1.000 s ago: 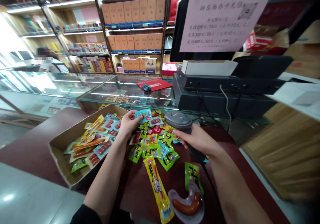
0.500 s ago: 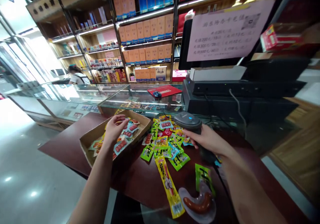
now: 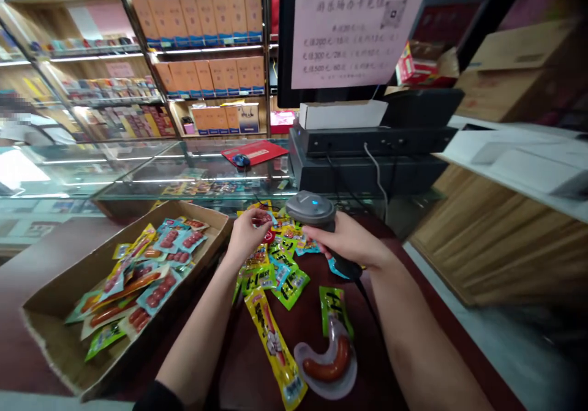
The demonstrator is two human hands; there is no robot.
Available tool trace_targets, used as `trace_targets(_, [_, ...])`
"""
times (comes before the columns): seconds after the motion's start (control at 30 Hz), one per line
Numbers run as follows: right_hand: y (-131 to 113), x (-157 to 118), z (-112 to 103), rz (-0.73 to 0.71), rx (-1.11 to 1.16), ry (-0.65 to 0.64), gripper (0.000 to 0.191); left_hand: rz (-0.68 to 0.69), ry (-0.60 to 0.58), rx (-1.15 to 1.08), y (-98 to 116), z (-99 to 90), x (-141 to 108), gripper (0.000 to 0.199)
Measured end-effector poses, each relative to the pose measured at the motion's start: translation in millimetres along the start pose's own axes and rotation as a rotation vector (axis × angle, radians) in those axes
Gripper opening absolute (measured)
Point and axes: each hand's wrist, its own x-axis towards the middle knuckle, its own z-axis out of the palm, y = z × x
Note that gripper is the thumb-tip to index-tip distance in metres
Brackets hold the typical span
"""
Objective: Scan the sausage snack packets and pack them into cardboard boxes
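My right hand (image 3: 351, 239) is wrapped round the handle of a grey barcode scanner (image 3: 311, 209), whose head points left above the snack packets. My left hand (image 3: 248, 234) is over the pile, its fingers pinched on a small pale-blue sausage packet (image 3: 265, 218). Green, yellow and blue snack packets (image 3: 280, 248) lie heaped below both hands. Nearer to me are a long yellow packet (image 3: 275, 346), a green packet (image 3: 334, 307) and a curved sausage in clear plastic (image 3: 328, 362). To the left of my left arm stands an open cardboard box (image 3: 50, 337) holding several sausage packets (image 3: 160, 288).
A glass display counter (image 3: 133, 172) runs behind the dark red table, bearing a red mat (image 3: 257, 152) and a mouse (image 3: 241, 160). Further right stand a dark till (image 3: 367, 166) and a monitor with a pink notice (image 3: 349, 37). A person (image 3: 32, 126) is at the far left.
My left hand has moved from over the cardboard box rightward to the pile and closed on a packet there. My right hand still holds the scanner. The view has turned right.
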Motion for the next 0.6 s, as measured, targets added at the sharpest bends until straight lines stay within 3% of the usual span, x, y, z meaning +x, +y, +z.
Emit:
trace_targets(0.2, [6.8,1.6,-7.8,0.029,0.009,0.066,0.027,0.149,-0.170,0.158,-5.8,35.9,0.6,0.020])
trace_targets(0.37, [7.6,1.2,-9.2,0.039,-0.010,0.080,0.025,0.221,-0.267,0.393,-16.2,62.2,-12.5,0.040])
trace_targets(0.6, [5.9,4.3,-4.5,0.059,0.026,0.081,0.018,0.269,-0.339,0.636,-23.8,76.6,-16.9,0.044])
